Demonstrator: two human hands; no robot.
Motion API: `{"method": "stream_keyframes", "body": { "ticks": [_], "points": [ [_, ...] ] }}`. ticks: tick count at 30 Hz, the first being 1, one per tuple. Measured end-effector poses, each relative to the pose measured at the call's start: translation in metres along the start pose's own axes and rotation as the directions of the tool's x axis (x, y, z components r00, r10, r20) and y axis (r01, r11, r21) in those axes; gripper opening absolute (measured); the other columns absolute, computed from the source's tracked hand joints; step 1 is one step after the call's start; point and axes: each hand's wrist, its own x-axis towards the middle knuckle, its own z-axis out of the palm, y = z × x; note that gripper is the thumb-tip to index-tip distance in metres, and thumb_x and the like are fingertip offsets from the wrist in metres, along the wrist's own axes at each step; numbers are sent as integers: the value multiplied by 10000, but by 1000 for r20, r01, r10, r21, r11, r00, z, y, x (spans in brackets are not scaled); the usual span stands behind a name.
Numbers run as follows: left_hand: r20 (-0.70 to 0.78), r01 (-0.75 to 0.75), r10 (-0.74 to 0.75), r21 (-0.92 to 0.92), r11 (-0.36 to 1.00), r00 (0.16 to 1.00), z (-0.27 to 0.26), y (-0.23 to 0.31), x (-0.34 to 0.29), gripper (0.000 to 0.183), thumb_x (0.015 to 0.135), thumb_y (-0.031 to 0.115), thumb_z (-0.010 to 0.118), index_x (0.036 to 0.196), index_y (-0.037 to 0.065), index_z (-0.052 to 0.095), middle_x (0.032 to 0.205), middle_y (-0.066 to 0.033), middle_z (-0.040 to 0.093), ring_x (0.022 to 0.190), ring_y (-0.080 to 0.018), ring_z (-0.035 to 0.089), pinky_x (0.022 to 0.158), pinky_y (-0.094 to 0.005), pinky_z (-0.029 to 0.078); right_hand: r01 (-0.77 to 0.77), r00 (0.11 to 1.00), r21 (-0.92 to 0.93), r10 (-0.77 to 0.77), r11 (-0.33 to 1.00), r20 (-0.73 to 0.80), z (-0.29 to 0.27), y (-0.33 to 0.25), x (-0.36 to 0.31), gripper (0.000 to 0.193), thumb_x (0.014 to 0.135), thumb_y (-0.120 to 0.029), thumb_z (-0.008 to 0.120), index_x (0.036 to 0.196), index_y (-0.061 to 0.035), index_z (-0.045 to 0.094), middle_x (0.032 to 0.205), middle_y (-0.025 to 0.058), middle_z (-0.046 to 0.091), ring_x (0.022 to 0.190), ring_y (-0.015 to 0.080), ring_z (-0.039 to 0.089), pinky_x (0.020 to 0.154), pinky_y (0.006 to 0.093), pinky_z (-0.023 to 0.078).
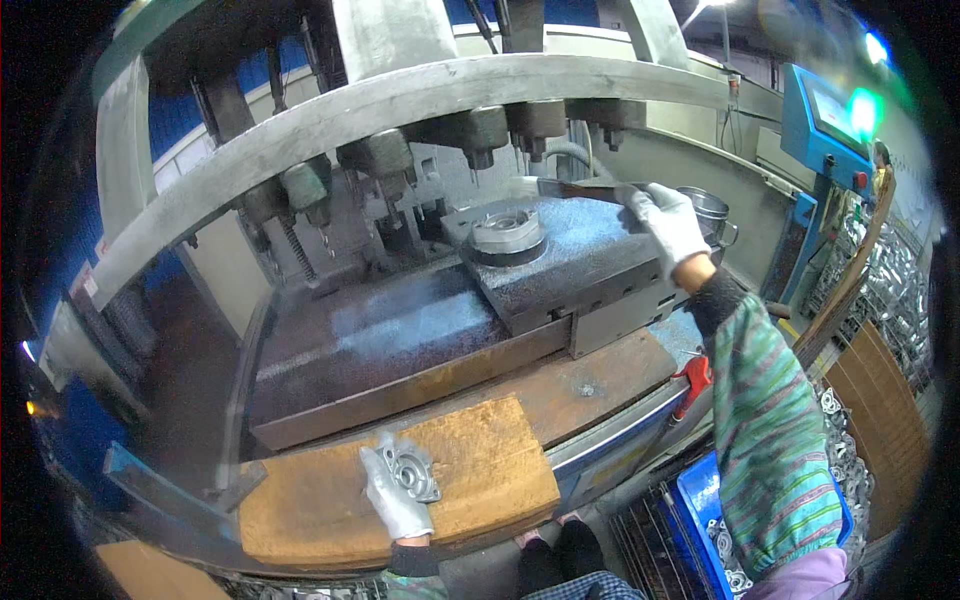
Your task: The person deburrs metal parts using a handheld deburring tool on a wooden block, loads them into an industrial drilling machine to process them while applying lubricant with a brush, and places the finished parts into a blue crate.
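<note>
My left hand (398, 497), in a white glove, grips a grey metal casting (410, 470) with a round hole and flanged edges, just over a yellow-brown board. Held out far to the right, my right hand (668, 222), also gloved, is closed on the dark handle of a brush (575, 188). Its pale bristles point left, above a round metal fixture (507, 234) on the raised steel block of the machine. No casting can be clearly made out on that fixture.
A row of drill heads (375, 158) hangs under a curved grey beam (480, 80). The wooden board (500, 450) lies along the front edge. A metal pot (705, 205), a red-handled spray gun (695, 382), a blue bin (700, 500) of castings and a blue control panel (825, 120) are at right.
</note>
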Motion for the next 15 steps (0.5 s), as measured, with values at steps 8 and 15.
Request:
{"method": "stream_keyframes", "body": {
  "ticks": [8,15],
  "points": [
    [28,16,-15,-10,1000,1000,1,7,-4,568,963,511,430,1185,-1,534,850,-95,607,696,-194,592,626,-328,515,-86,996,51,86,995,10,78,9,-1,275,890,-221,641,1044,3,677,843,84,693,679,112,608,618,243,479],
    [28,3,-4,37,999,1000,1,6,-3,575,961,530,413,1193,23,553,869,-62,623,700,-133,592,529,-244,468,-15,999,-123,21,992,51,78,2,-54,293,879,-234,645,1015,24,676,809,73,677,682,123,576,665,261,459]
  ]
}}
